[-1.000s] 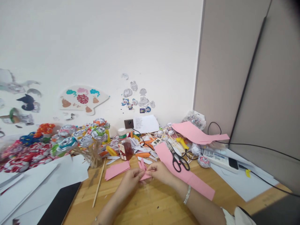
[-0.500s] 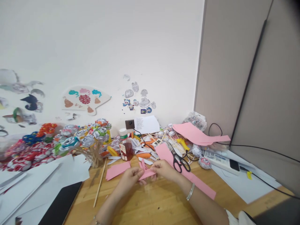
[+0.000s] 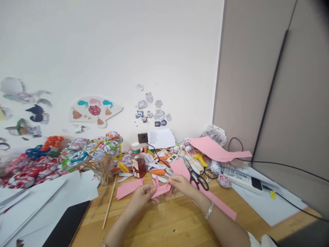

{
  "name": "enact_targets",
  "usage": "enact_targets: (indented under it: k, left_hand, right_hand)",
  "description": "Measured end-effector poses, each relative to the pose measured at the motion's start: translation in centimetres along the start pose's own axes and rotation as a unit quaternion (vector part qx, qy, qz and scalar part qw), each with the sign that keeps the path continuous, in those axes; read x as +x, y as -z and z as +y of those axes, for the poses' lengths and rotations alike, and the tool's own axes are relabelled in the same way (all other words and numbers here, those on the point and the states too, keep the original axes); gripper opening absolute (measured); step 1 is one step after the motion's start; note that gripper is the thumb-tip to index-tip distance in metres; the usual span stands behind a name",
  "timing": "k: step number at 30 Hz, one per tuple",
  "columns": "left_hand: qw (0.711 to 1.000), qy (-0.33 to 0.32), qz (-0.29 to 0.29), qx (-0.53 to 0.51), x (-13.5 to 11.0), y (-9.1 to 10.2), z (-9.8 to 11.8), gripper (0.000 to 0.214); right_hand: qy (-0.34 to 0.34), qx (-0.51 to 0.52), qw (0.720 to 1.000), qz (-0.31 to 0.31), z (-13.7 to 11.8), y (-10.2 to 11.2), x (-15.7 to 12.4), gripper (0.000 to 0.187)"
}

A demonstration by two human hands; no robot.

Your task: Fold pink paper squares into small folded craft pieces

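Both my hands hold a small folded strip of pink paper (image 3: 161,190) just above the wooden desk (image 3: 167,223). My left hand (image 3: 142,195) pinches its left end, fingers closed. At the right end my right hand (image 3: 181,184) grips with closed fingers; a silver bracelet (image 3: 210,210) sits on that wrist. Another folded pink piece (image 3: 128,187) lies flat to the left. A long pink strip (image 3: 218,206) runs under my right forearm. Black-handled scissors (image 3: 197,179) lie just right of my right hand.
Paper roses on sticks (image 3: 100,152) crowd the back left. A small brown bottle (image 3: 138,164) stands behind my hands. White sheets (image 3: 38,202) and a dark tablet (image 3: 64,226) lie at the left, with a wooden stick (image 3: 109,202) beside them. A white device (image 3: 241,176), cables and a grey partition (image 3: 282,103) are on the right.
My hands have shifted slightly with the pink strip, which now lies a little flatter between them. The view has tilted slightly.
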State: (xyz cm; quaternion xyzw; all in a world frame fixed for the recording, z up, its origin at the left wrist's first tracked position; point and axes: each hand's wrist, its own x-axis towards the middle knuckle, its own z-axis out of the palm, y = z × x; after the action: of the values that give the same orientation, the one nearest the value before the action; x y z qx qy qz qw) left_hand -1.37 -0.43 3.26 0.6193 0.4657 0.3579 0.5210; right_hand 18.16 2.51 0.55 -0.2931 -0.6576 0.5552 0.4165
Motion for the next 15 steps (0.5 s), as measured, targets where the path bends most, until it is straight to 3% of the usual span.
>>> enact_targets:
  k: [4,8,15]
  left_hand:
    - [1.0,-0.006,0.012,0.003,0.3,0.3,-0.5,0.047]
    - [1.0,-0.007,0.014,0.01,0.3,0.0,-0.5,0.047]
    - [0.999,-0.027,-0.021,0.0,-0.2,-0.3,0.0,0.039]
  right_hand:
    - [0.007,0.015,0.999,0.033,0.1,0.3,0.1,0.041]
    - [-0.003,-0.032,0.999,0.013,0.8,-0.2,0.2,0.037]
    - [0.01,-0.061,0.997,0.034,1.0,-0.6,0.1,0.03]
